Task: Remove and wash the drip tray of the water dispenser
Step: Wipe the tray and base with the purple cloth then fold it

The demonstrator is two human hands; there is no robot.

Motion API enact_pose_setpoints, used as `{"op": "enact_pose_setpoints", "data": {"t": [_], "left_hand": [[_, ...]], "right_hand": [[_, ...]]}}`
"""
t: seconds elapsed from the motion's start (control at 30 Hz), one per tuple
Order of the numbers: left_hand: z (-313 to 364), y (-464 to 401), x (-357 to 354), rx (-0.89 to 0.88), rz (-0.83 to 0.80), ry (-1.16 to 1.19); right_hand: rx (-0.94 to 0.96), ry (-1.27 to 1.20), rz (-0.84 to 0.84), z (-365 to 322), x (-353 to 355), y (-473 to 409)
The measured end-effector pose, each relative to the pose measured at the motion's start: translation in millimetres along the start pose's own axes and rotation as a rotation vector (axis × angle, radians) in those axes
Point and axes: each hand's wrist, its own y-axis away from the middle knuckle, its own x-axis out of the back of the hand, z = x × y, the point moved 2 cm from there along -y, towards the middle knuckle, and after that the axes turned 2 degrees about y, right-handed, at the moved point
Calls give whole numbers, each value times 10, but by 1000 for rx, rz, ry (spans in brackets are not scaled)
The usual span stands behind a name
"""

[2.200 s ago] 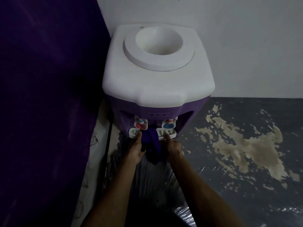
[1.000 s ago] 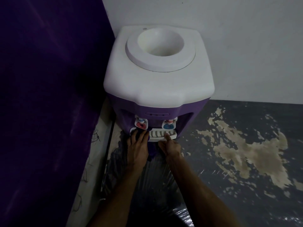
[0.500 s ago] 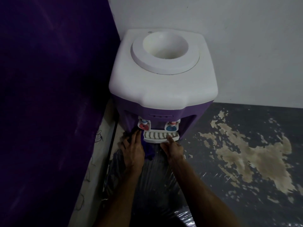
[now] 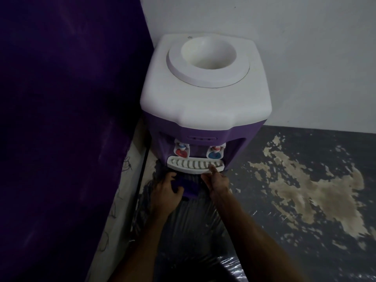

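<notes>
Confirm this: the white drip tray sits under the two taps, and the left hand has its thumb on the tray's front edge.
Wrong hand. The head view shows the right hand with its thumb on the front edge of the drip tray; the left hand grips the purple part below. The tray does sit under the two taps.

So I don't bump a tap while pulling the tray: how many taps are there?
2. The red tap is above the tray's left end, the blue tap above its right end. None seem hidden.
</notes>
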Motion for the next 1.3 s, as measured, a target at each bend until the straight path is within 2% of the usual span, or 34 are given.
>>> {"op": "enact_pose_setpoints", "data": {"t": [0.1, 0.2, 0.3, 0.37, 0.47, 0.57, 0.8, 0.93, 1.07, 1.2, 1.3], "left_hand": [[74, -57, 35, 51, -27, 135], [112, -197, 39, 212, 111, 212], [73, -416, -4, 507, 24, 463], [42, -515, -31, 638, -67, 610], [44, -612, -82, 718, -156, 732], [37, -657, -144, 776, -88, 802], [62, -605, -192, 745, -49, 809], [63, -617, -160, 687, -23, 667], [-5, -652, -136, 614, -85, 525], [-34, -621, -96, 559, -104, 372], [-40, -567, -65, 514, -65, 346]], "right_hand": [[-15, 12, 4, -8, -4, -12], [-11, 26, 6, -13, -11, -19], [-9, 36, 2, -17, -10, -15], [-12, 41, 7, -23, -6, -7], [-7, 42, 13, -28, -16, 3], [-1, 64, 24, -32, -26, 4], [34, 98, 18, -7, -5, -20], [74, 136, 42, 6, -8, -21], [77, 199, 34, -23, -2, -27], [75, 338, -16, -99, 82, -9], [100, 429, 5, -96, 141, 49]]}}
